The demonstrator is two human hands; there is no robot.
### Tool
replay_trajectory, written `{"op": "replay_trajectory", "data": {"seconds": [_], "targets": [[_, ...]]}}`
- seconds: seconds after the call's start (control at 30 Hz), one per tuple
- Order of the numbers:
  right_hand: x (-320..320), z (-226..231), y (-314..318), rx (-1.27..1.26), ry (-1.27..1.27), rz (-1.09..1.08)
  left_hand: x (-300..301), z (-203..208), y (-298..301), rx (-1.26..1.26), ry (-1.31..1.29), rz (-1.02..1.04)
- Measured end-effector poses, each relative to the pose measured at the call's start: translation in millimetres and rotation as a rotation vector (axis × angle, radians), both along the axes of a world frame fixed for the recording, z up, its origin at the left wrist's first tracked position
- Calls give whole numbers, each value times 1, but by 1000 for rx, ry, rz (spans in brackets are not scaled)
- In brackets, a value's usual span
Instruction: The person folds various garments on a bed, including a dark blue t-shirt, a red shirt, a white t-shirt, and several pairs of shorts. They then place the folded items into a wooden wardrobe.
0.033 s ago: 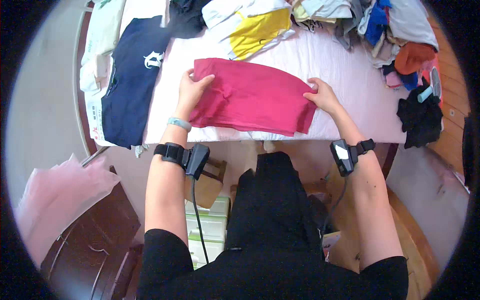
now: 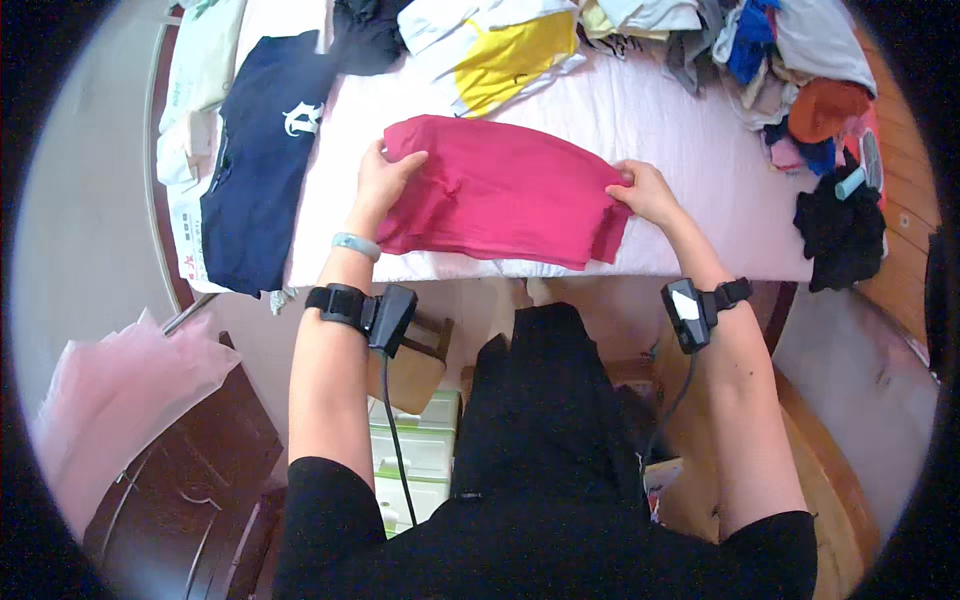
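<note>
A folded pinkish-red garment (image 2: 510,195) lies along the near edge of a bed with a pale pink sheet (image 2: 720,225). Its left end is pinched in my left hand (image 2: 383,185), thumb on top of the cloth and the fingers mostly hidden behind the edge. At the opposite end, my right hand (image 2: 648,190) grips the upper corner between thumb and fingers. The right lower edge shows loose layers, and small creases run near my left thumb. Which kind of garment it is I cannot tell from the folded shape.
A dark navy garment (image 2: 262,170) with a white print lies at left. Beyond the red cloth is a white and yellow garment (image 2: 515,60). Mixed clothes (image 2: 770,80) are heaped at far right, near a black crumpled cloth (image 2: 845,225). Pink tulle (image 2: 135,390) covers furniture at lower left.
</note>
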State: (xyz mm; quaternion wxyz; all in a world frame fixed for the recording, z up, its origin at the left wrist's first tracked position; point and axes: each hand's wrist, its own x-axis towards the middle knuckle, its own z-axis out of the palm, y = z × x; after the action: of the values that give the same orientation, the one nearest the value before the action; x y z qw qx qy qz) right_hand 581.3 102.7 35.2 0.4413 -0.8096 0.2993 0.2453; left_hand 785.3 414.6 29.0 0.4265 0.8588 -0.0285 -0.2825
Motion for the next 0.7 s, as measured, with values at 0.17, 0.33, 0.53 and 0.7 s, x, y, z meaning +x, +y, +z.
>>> {"op": "replay_trajectory", "data": {"seconds": [0.17, 0.33, 0.53, 0.7], "targets": [[-36, 66, -14, -3, -293, 89, -12, 83, -13, -387, 203, -88], [-92, 148, -72, -292, -664, 54, -43, 152, -69, -610, -31, -368], [-170, 186, -138, -983, -723, 177, -101, 147, -149, -583, -637, -820], [-226, 125, -124, -847, -236, 237, -146, 130, -142, -263, -565, -871]]}}
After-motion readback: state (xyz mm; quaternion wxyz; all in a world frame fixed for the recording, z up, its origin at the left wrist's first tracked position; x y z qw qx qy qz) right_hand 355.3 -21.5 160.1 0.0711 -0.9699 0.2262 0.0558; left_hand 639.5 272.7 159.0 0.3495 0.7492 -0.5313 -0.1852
